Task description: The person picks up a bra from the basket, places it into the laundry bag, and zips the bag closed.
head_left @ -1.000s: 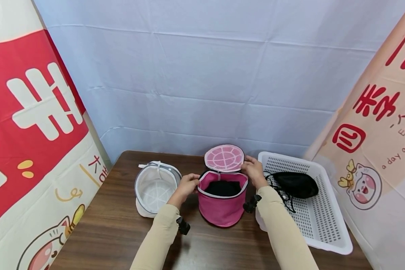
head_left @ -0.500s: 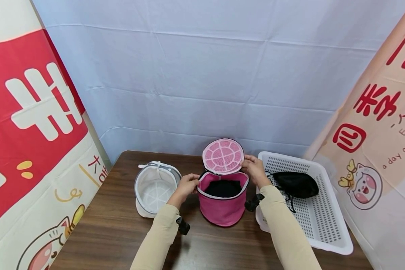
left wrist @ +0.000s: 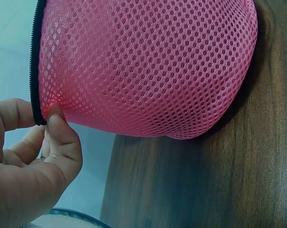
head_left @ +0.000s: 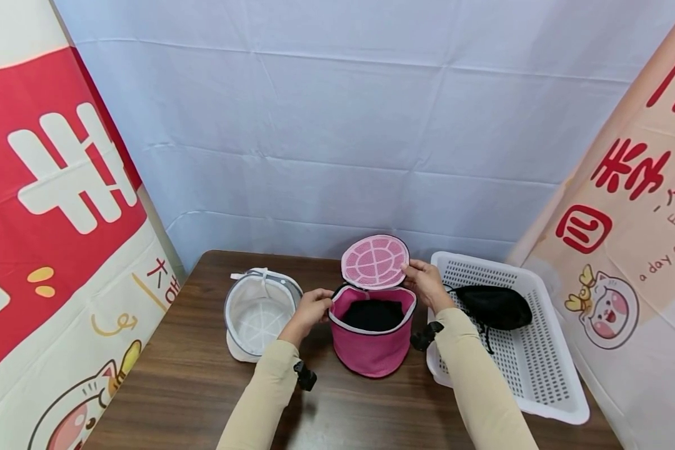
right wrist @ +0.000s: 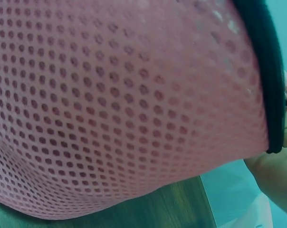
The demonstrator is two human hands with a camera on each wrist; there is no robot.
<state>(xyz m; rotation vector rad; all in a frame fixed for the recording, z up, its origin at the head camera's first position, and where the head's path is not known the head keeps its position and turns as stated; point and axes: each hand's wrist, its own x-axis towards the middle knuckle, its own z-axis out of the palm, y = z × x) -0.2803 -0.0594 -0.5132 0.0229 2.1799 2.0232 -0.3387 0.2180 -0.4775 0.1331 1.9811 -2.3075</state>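
A pink mesh laundry bag [head_left: 371, 355] stands upright on the table, its zipped round lid [head_left: 375, 262] raised at the back. Black cloth [head_left: 374, 314] lies inside it. My left hand [head_left: 310, 312] pinches the left side of the bag's rim; the left wrist view shows thumb and finger at the black zipper edge [left wrist: 35, 71]. At the lid's right edge, my right hand [head_left: 427, 286] pinches the lid between its fingertips. In the right wrist view the bag's mesh [right wrist: 110, 109] fills most of the picture, and most of that hand is hidden behind the rim.
To the left stands an open white mesh bag [head_left: 261, 315]. A white plastic basket [head_left: 545, 375] on the right holds a black pouch-like item [head_left: 495, 307] with cords. The brown table [head_left: 174, 375] backs onto a pale cloth wall.
The lid has risen in my right hand, then dipped slightly and shifted a little right. The right hand has moved slightly right with it; the left hand stays at the rim.
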